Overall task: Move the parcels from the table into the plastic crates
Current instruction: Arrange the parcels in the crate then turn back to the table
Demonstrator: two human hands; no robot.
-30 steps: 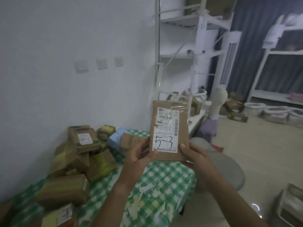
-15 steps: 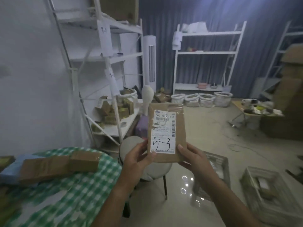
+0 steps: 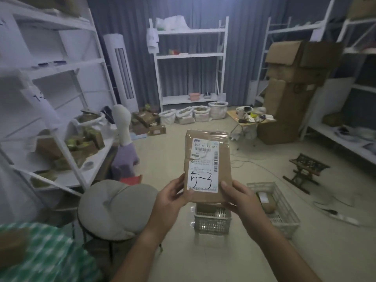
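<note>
A flat brown parcel (image 3: 222, 159) with a white label marked "5-3" stands upright in front of me. My left hand (image 3: 169, 197) grips its lower left edge and my right hand (image 3: 237, 197) grips its lower right edge. Two pale plastic crates sit on the floor below: one crate (image 3: 212, 222) directly under the parcel, the other crate (image 3: 284, 212) to the right, holding a parcel or two. The green checked table (image 3: 50, 259) shows at the bottom left corner, with a blurred brown parcel (image 3: 12, 247) on it.
A round cushioned stool (image 3: 116, 208) stands between the table and the crates. White shelving (image 3: 61, 102) with parcels lines the left. Tall cardboard boxes (image 3: 293, 88), a small folding table (image 3: 250, 119), a low wooden stool (image 3: 307, 167) and cables lie to the right.
My view has swung right, away from the table and toward the room and crates. The parcel stays held upright in both hands.
</note>
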